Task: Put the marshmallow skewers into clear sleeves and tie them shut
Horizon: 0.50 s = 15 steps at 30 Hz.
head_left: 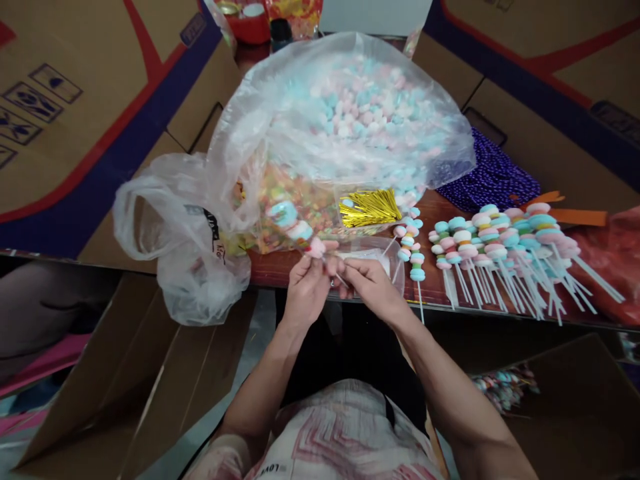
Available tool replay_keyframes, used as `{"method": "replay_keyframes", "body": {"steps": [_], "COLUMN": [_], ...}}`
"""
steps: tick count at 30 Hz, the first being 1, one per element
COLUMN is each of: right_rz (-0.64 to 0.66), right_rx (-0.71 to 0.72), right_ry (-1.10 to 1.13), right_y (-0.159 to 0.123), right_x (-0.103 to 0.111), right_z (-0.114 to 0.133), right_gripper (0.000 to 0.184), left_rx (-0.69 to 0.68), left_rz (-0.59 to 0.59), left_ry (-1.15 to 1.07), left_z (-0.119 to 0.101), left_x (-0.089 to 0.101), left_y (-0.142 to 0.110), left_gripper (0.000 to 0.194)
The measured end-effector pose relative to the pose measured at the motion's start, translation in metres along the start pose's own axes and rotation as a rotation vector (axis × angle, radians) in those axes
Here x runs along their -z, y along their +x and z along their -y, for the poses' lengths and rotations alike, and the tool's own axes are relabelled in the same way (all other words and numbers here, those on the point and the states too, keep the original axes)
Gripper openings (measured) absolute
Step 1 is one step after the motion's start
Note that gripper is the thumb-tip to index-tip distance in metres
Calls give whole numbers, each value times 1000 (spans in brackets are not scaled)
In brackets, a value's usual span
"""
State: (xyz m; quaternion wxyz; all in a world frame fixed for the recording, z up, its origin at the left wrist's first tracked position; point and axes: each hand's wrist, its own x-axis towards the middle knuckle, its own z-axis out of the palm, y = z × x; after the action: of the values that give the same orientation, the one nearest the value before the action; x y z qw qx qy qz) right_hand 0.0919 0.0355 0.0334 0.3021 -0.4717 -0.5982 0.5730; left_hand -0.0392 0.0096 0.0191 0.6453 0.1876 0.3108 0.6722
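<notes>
A marshmallow skewer (299, 230) in blue, white and pink, wrapped in clear film, slants up and left from my hands. My left hand (306, 287) is closed around it just below the lowest pink marshmallow. With fingers pinched together, my right hand (369, 281) grips the lower part of its stick; the exact hold is partly hidden by the fingers. Behind the hands, a clear packet of gold twist ties (370, 208) lies by a shallow clear plastic tray (397, 257). A few finished-looking skewers (417, 267) lie just right of the tray.
A large clear bag of pastel marshmallows (365, 107) and a bag of orange and green candies (300, 193) fill the table's middle. Many skewers (495, 240) lie in a pile at right, near purple cord (487, 177). Cardboard boxes (145, 53) flank the table.
</notes>
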Motion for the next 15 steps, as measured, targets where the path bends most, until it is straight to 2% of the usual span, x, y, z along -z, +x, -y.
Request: {"method": "replay_keyframes", "body": {"steps": [1,2,4,5,7,10,12,15], "right_rz": [-51,-164,-369,-394,-388,-288,-237,-234], "right_rx": [75,155,275,291,269,250,264,254], "right_ry": [-182,-370,-661,-787,-977,-1117,-1122,-1050], "right_y": [9,19,47,62,91,121,127,123], "right_x": [8,16,31,37,47,55,57,60], "right_z": [3,5,7,5,1,-7,-9,-8], "right_gripper": [36,33,24,21,15,14,15,18], "left_rx": [-45,-70,-50,-18,32,58,61,77], "left_rz": [-27,-61,-117,-131,-131,-109,-99,-91], "left_ry": [-9,-5,37,63,87,79,60,29], "left_z": [-3,-5,-5,-4,2,9,11,10], "left_x": [1,3,7,8,10,12,12,13], "left_y": [3,7,11,12,12,10,9,10], "left_gripper": [25,23,18,17,19,24,27,31]}}
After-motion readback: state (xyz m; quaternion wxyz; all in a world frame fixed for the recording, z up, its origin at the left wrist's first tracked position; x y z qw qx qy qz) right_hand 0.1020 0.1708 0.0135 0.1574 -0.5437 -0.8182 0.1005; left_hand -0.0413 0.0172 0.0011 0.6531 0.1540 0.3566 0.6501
